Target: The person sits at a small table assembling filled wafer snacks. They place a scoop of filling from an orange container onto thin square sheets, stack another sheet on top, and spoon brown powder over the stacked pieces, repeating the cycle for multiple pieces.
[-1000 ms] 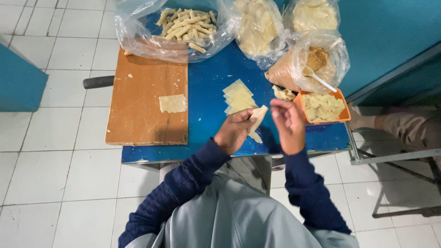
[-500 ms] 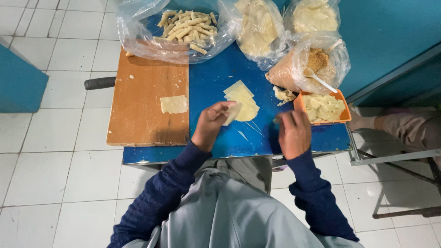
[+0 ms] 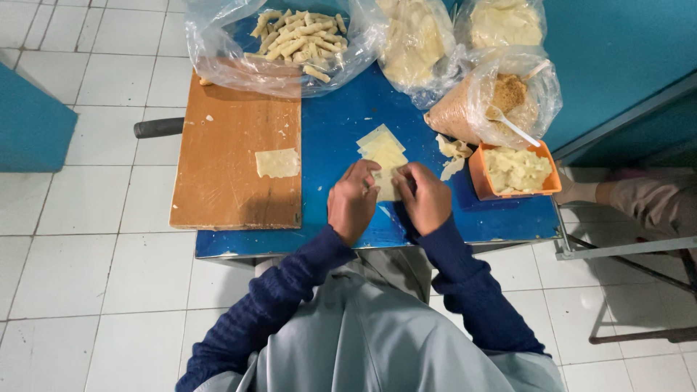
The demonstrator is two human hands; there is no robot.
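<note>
Both hands work one pale wrapper sheet [image 3: 388,187] at the near edge of the blue table [image 3: 330,131], near end of the wrapper stack [image 3: 382,147]. Left hand [image 3: 353,201] and right hand [image 3: 425,197] pinch its edges, fingers narrow. Judgement: roll evenly, light pressure; the sheet looks thin, soft, tearable. Far left: bag of finished rolls [image 3: 294,36], ridged, matte. Wooden board [image 3: 236,156] smooth, bearing a spare square.

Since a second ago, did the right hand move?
Yes. The right hand came down onto the pale square wrapper on the blue table, closer to the left hand and farther from the orange plastic tub.
</note>
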